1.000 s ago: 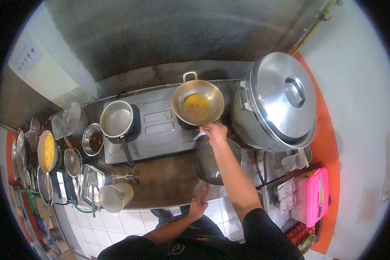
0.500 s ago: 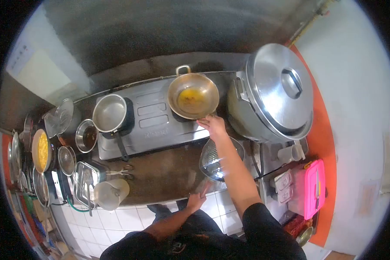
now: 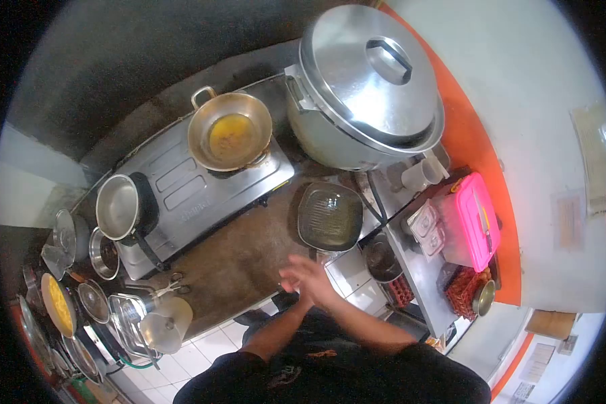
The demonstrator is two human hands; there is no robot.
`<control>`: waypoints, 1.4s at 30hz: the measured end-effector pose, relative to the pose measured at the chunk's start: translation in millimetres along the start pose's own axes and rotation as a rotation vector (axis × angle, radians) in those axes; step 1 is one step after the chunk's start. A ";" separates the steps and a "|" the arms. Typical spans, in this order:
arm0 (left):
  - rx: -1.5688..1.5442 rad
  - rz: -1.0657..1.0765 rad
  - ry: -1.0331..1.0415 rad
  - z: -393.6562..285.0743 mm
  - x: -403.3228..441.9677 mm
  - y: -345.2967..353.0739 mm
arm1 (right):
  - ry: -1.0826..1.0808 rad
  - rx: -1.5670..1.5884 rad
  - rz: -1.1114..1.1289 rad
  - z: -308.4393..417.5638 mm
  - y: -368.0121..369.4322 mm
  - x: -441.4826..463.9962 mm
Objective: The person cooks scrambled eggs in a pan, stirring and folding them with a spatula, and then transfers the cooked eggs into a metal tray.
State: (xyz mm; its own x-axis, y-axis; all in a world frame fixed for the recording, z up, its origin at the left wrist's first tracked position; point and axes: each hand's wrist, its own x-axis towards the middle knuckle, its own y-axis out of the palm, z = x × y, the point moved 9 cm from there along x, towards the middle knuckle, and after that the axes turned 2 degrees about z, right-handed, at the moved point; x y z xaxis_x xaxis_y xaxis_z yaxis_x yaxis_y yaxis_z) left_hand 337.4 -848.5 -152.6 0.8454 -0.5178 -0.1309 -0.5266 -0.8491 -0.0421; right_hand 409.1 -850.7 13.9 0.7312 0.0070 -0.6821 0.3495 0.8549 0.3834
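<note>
My right hand [image 3: 313,281] lies across my left hand [image 3: 304,293] in front of the counter's edge. The right fingers reach out to the left, slightly blurred, with nothing seen in them. Most of the left fingers are hidden behind the right hand. Just beyond them sits a dark square grill pan [image 3: 330,217] with a ridged base. Farther back, a two-handled metal wok [image 3: 257,116] holds yellow liquid on the right burner of the stove [image 3: 202,212]. A small saucepan [image 3: 118,207] stands on the left burner, its black handle toward me.
A large lidded pot [image 3: 330,138] stands behind right. A pink-lidded plastic box [image 3: 475,222] with a knife on top is at the right. At left are scissors [image 3: 172,286], a plastic jug [image 3: 172,330], a strainer [image 3: 93,301] and a pan of yellow food [image 3: 58,306].
My right hand has left the wok's near handle and drawn back to my left hand. My left hand no longer touches the grill pan's handle. The view has turned right.
</note>
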 end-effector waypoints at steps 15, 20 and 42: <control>0.640 -0.582 -0.366 -59.6 129.0 -166.1 | -0.017 0.073 -0.375 -87.8 -163.2 -89.1; 0.881 -0.510 -0.309 -62.6 188.3 -197.3 | 0.034 0.151 -0.471 -112.3 -184.4 -90.4; -0.554 -0.471 -0.315 62.4 204.7 -177.8 | 0.107 0.623 -0.735 -215.4 -220.1 -128.8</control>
State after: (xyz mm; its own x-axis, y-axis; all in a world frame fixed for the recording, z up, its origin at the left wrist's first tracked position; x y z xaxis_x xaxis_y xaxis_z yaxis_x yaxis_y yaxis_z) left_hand 598.5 -797.0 -233.7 0.8596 -0.1070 -0.4997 0.0720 -0.9428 0.3256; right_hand 111.7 -928.0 -116.7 0.1598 -0.3458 -0.9246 0.9683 0.2372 0.0786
